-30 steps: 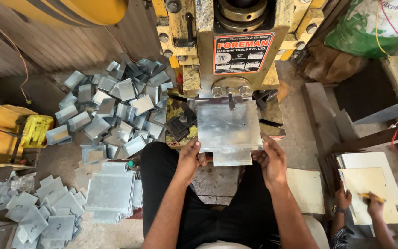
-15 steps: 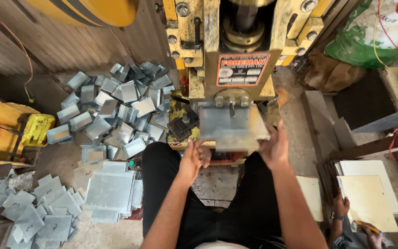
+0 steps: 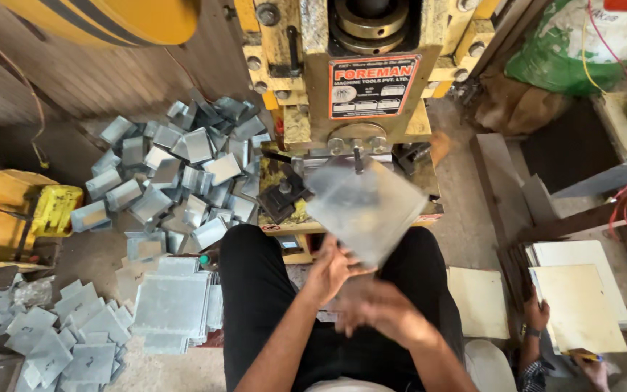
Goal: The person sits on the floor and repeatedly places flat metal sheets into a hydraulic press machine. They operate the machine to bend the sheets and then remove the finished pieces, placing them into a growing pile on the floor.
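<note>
Head view: left hand (image 3: pixel 332 270) grips the flat square grey metal sheet (image 3: pixel 366 209) at its lower edge, frame centre, tilted in front of the yellow press machine (image 3: pixel 357 94); right hand (image 3: pixel 386 311) blurred below, fingers unclear.

Workshop floor (image 3: pixel 466 218), dusty grey concrete. Yellow press machine (image 3: pixel 361 80) at far centre, paint chipped. Dark corrugated wall (image 3: pixel 74 80) far left. Heap of bent metal pieces (image 3: pixel 183 174) left of press. Stack of flat grey sheets (image 3: pixel 172 305) near left. Yellow box (image 3: pixel 56 210) at left edge. Green sack (image 3: pixel 553 47) far right. Pale boards (image 3: pixel 578 305) near right. Daylight, even.
</note>
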